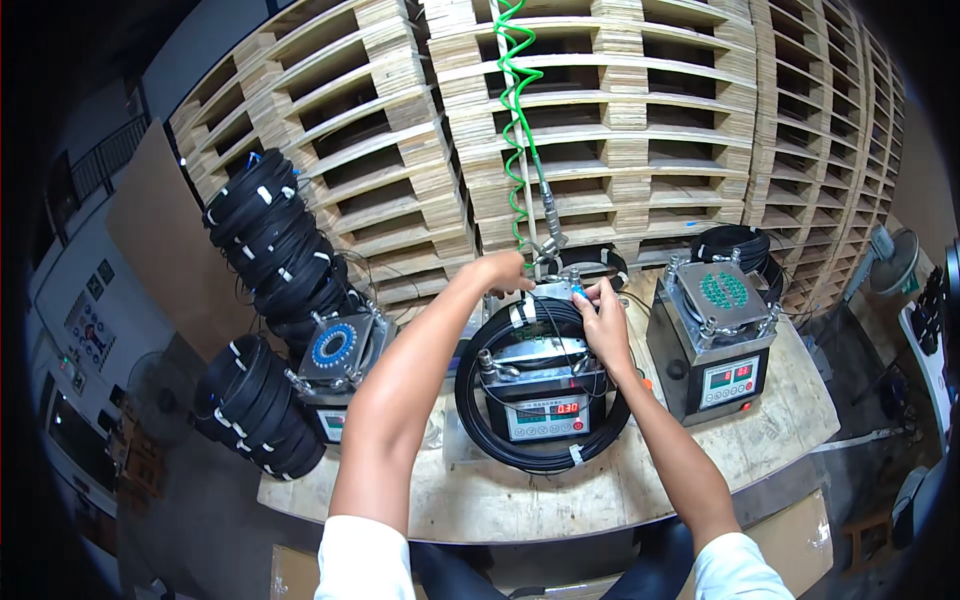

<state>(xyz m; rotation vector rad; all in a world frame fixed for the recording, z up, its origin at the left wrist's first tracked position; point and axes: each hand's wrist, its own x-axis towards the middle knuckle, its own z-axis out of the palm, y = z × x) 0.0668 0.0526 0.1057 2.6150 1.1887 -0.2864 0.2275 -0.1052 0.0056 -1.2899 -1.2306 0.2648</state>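
Note:
A coil of black cable (470, 405) with white ties hangs around the middle machine (548, 420), whose front panel has a red lit display. My right hand (606, 325) is at the coil's upper right, fingers pinched on a small blue connector (579, 293). Across the coil's top, my left hand (502, 272) has its fingers curled near the machine's metal top. What those fingers hold, if anything, is hidden. Just beyond the hands hangs a metal air gun (551, 225) on a green spiral hose (515, 85).
On the wooden table (480, 505) stand a right machine (715, 340) with green dots on its plate and a left machine (345, 355) with a blue ring. Stacked black cable coils (275, 250) rise at the left. Tall pallet stacks (590, 140) stand behind.

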